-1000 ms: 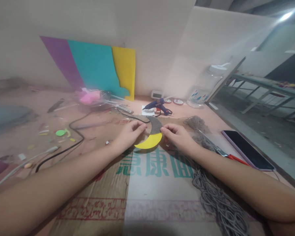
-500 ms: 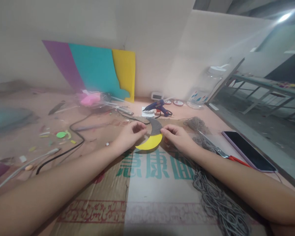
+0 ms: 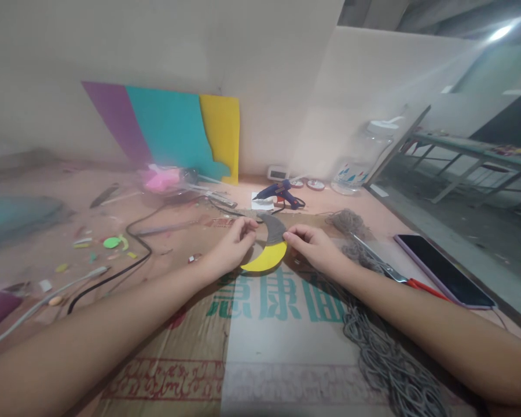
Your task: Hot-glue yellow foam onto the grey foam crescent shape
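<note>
A yellow crescent shape [image 3: 265,259] lies on a flattened cardboard box [image 3: 260,336], its upper half wrapped in grey yarn [image 3: 274,228]. My left hand [image 3: 231,248] pinches the crescent's inner left edge with closed fingers. My right hand [image 3: 313,246] pinches its right edge where the yarn wrap ends. More grey yarn [image 3: 386,353] trails in a loose heap under my right forearm.
A blue glue gun [image 3: 278,192] rests behind the crescent. Red-handled scissors [image 3: 399,278] and a dark phone [image 3: 445,270] lie at the right. A clear jar [image 3: 360,159], coloured foam sheets [image 3: 178,136], a black cable [image 3: 121,260] and paper scraps stand further off.
Both hands and the crescent stay together in nearly the same spot; the view has tilted slightly, shifting everything a little lower in the picture.
</note>
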### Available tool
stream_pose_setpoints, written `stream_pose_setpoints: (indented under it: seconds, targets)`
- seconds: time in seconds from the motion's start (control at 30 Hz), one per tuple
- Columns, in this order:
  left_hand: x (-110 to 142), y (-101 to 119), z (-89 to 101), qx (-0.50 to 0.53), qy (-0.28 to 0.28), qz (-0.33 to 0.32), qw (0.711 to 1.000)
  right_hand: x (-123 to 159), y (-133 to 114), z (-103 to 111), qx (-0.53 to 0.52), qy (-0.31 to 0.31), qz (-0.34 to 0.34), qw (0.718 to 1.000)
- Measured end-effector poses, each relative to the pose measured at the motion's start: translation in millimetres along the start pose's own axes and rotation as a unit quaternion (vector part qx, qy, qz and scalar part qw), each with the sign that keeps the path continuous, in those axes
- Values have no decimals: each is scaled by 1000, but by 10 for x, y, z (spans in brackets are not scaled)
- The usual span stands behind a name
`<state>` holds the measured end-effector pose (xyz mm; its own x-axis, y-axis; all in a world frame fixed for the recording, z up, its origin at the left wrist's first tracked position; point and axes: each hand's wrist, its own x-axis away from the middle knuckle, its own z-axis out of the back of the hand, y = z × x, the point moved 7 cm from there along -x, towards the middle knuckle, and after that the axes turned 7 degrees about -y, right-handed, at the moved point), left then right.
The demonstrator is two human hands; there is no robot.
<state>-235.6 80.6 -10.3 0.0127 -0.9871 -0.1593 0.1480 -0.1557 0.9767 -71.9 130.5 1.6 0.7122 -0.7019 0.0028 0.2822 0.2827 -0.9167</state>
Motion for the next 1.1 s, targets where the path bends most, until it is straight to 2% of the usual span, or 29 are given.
stream_pose_setpoints:
  seconds: [0.13, 0.33, 0.47, 0.67, 0.9, 1.1]
  targets:
    - [1, -23, -17, 13, -16, -10, 1000, -3, -25, 0, 11, 6, 14, 1000]
    - [0, -66, -106, 63, -81, -11, 995, -12, -22, -4, 27, -1, 23, 999]
    - [15, -1, -111, 40, -78, -7, 996, -19, -10, -18, 26, -7, 21, 999]
    - [56, 41, -146, -34, -89, 49, 994, 12, -99, -45, 58, -9, 39, 998]
    - [34, 26, -126, -65, -82, 39, 994, 48, -224, -54, 111, -13, 68, 991]
    - [52, 65, -128, -105, -92, 30, 990, 45, -229, -9, 103, 5, 69, 992]
